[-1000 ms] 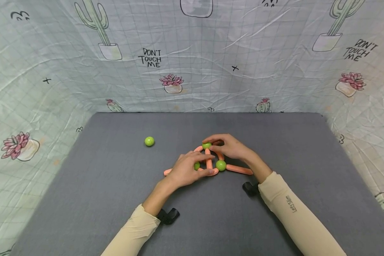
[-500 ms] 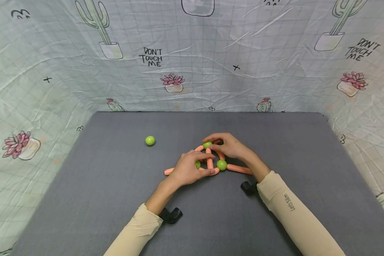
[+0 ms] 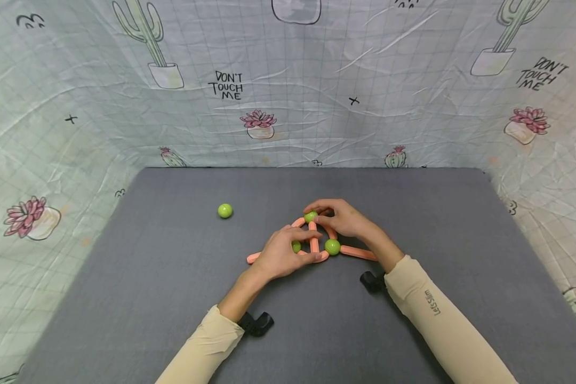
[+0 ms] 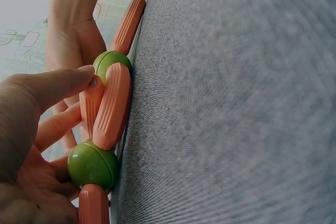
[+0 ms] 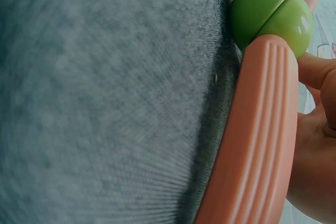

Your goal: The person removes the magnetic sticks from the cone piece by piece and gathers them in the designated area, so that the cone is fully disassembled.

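Nearest you, two black wrist cameras (image 3: 256, 324), one per arm, show above the grey table (image 3: 297, 341). Your left hand (image 3: 280, 255) pinches the central rod (image 3: 314, 244) between thumb and forefinger. Around it lie five more orange rods, six in all: one near curved rod (image 3: 322, 258), a left rod (image 3: 253, 258) and a right rod (image 3: 357, 252) pointing outward, and two far curved rods (image 3: 332, 233). Green balls number four. The left ball (image 3: 296, 246), partly behind your left fingers, and the right ball (image 3: 333, 247) flank the central rod. Your right hand (image 3: 344, 217) grips the far ball (image 3: 310, 216) by thumb and fingertips. The loose ball (image 3: 224, 210) sits well apart, leftward; beyond hangs a cactus-print cloth (image 3: 297, 80).
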{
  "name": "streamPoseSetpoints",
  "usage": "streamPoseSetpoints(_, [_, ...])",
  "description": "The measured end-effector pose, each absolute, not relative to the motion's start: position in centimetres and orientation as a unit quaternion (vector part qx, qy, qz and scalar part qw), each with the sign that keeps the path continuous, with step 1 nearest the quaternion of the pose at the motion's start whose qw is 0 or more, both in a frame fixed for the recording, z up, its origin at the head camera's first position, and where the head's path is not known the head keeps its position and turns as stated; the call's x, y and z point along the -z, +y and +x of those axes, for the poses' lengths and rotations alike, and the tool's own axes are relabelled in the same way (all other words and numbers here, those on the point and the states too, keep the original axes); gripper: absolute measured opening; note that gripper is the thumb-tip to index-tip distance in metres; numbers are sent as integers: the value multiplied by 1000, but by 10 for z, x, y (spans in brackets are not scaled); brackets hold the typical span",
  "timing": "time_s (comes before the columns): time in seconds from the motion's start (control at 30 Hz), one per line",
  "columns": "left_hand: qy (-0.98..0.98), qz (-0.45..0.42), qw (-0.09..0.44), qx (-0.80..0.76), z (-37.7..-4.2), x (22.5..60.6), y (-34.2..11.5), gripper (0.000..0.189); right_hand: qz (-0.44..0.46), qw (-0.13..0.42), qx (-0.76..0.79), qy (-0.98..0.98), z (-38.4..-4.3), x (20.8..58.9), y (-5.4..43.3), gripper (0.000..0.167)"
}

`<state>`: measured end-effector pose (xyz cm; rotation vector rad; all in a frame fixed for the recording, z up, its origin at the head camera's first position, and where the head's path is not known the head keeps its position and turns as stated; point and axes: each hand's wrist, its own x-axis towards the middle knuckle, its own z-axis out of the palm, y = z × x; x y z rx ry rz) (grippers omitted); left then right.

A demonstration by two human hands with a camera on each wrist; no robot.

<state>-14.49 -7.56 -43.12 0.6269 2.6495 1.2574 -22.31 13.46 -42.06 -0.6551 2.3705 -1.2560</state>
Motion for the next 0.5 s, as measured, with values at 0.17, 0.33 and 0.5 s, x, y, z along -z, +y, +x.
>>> streamPoseSetpoints(0.17, [871, 205, 83, -438, -144, 432, -76, 39, -228, 192, 448, 843, -224, 419, 135, 32])
streamPoseSetpoints(0.33, [871, 208, 81, -438, -145, 434, -76, 42, -220, 196, 448, 844, -223, 418, 135, 32])
streamPoseSetpoints(0.5, [868, 215, 84, -439, -146, 434, -77, 45, -224, 200, 453, 839, -223, 419, 135, 33])
